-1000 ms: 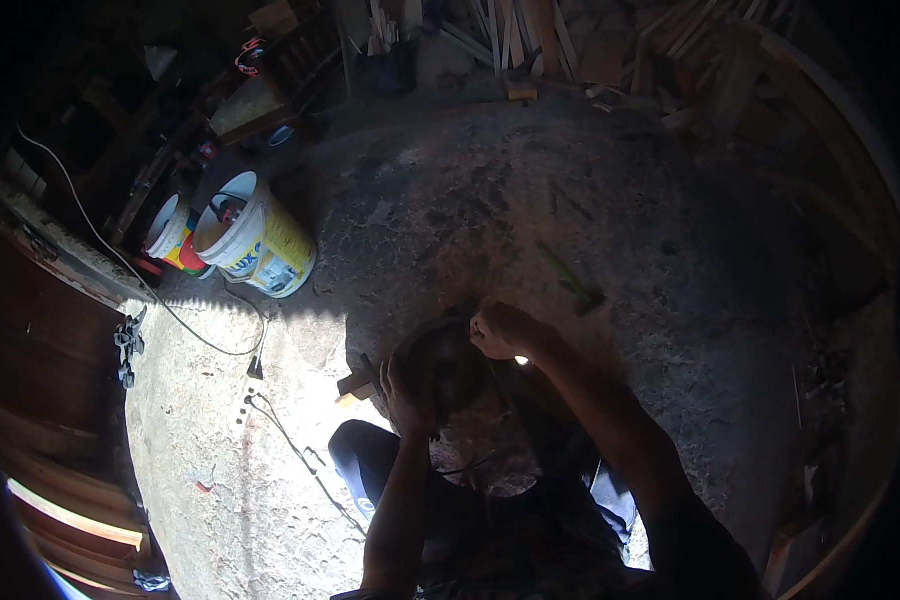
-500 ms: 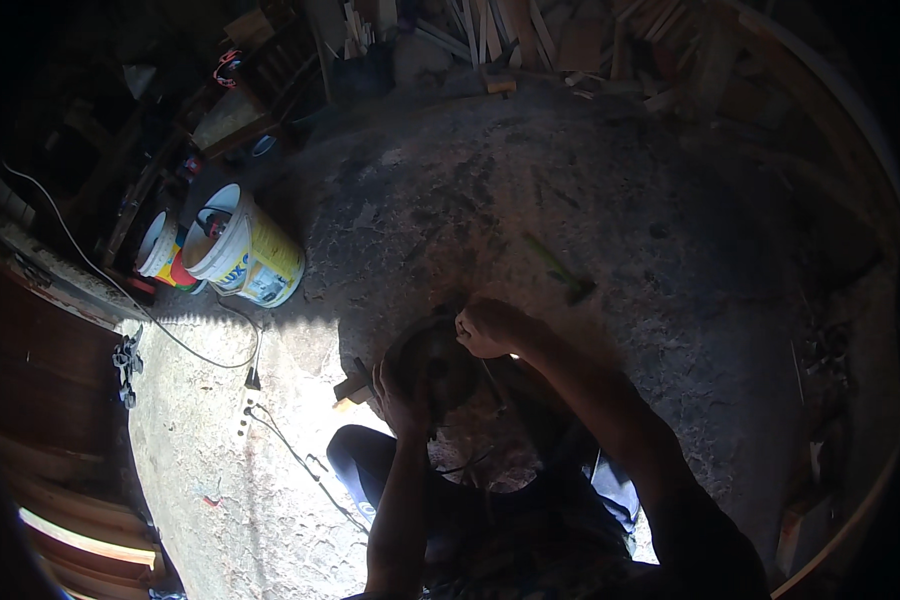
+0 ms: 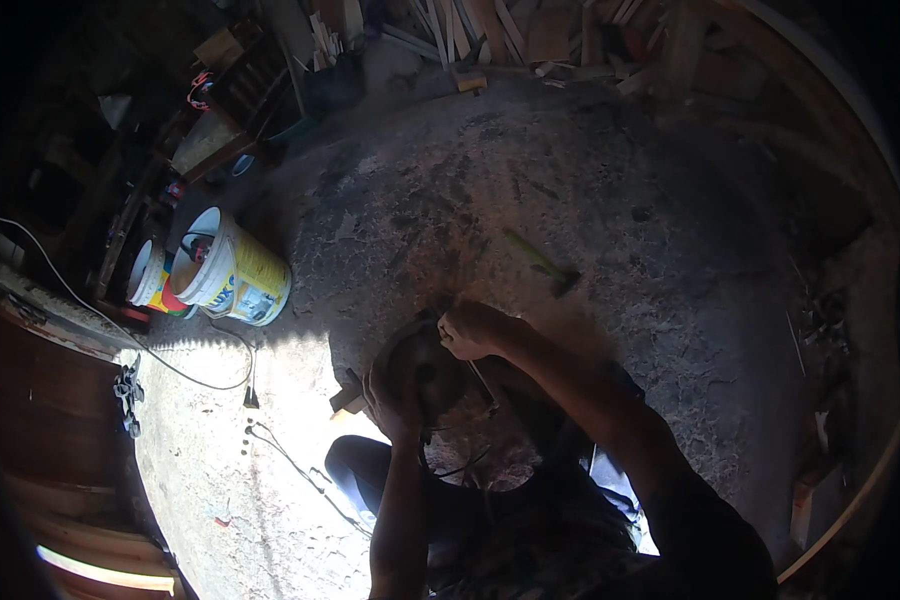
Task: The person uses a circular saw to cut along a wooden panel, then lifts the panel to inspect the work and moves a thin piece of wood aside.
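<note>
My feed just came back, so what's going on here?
A person's left hand is against the left side of a dark round object; the right hand is at its upper-right edge, too shadowed to show its grip. A green-handled tool lies on the floor ahead; a white bucket sits to the left.

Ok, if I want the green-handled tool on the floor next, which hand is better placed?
The right, I'd judge: the right hand is closer to the green-handled tool, while the left hand is against the left side of the dark round object, farther off.
</note>
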The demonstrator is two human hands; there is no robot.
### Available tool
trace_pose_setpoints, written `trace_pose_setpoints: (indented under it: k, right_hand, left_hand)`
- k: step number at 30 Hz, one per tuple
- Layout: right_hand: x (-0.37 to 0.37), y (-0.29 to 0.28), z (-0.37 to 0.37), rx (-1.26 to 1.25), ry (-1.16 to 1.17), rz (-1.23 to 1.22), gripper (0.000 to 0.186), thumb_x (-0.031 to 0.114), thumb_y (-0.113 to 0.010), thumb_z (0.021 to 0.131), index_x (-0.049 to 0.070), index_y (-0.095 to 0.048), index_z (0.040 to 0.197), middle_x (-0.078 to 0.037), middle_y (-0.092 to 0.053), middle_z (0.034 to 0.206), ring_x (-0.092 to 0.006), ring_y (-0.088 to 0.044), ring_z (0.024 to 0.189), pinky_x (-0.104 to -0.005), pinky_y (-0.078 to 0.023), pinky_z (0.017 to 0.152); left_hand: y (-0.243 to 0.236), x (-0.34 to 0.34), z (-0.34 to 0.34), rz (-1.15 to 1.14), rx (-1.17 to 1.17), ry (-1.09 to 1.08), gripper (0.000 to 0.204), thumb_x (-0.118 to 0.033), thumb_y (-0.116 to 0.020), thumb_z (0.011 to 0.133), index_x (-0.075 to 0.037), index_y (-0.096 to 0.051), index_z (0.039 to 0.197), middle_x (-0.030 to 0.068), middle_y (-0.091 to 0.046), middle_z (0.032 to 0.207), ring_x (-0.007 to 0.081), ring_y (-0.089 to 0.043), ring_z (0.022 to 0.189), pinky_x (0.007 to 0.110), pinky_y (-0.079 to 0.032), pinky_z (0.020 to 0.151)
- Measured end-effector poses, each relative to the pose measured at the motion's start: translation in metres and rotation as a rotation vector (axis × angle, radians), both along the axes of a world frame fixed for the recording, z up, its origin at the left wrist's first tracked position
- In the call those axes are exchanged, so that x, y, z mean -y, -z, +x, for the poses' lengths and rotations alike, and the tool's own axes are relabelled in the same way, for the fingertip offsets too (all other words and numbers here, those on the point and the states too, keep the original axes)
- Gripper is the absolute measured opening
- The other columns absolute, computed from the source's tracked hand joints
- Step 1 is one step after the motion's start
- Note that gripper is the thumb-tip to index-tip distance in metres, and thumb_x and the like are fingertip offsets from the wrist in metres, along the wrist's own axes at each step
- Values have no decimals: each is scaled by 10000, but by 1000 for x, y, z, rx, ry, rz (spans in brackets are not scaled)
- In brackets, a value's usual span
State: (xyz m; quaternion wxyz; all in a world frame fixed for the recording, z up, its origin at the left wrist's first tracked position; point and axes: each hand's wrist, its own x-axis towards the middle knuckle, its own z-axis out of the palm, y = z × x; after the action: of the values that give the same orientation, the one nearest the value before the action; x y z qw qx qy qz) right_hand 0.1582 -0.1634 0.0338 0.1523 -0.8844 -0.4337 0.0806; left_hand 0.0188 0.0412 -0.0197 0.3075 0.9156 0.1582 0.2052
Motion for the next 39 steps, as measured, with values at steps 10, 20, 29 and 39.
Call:
trace_pose_setpoints:
  k: [10,20,29,39]
  right_hand:
    - [-5,25,7,48,-42,-77,193,233,-643,869,69,-729,924,-172,-735,907,-370,-708,878,-444,-558,832]
    - [-6,25,8,9,-4,-29,206,239,-647,864,56,-728,913,-178,-733,907,-371,-707,885,-445,-554,838]
    - [5,-13,-5,-163,180,73,239,275,-636,891,59,-721,952,-173,-733,940,-368,-706,909,-463,-550,839]
    - [67,4,-30,-62,617,221,326,320,-603,960,43,-650,1124,-173,-711,958,-366,-701,930,-494,-556,819]
  left_hand:
    - [3,-2,-2,35,0,-6,710,-434,-715,885,-44,-456,1419,233,-479,1427,420,-431,1358,497,-368,1117]
    - [2,-3,-3,22,-26,-13,722,-465,-681,902,-36,-441,1431,239,-462,1450,423,-397,1391,499,-337,1145]
    - [12,-15,-1,2,-18,27,651,-442,-645,936,-13,-462,1391,255,-520,1367,419,-454,1328,489,-380,1090]
    - [53,-29,-2,-375,-109,-216,510,-363,-630,974,37,-527,1272,232,-607,1183,333,-602,1116,428,-478,953]
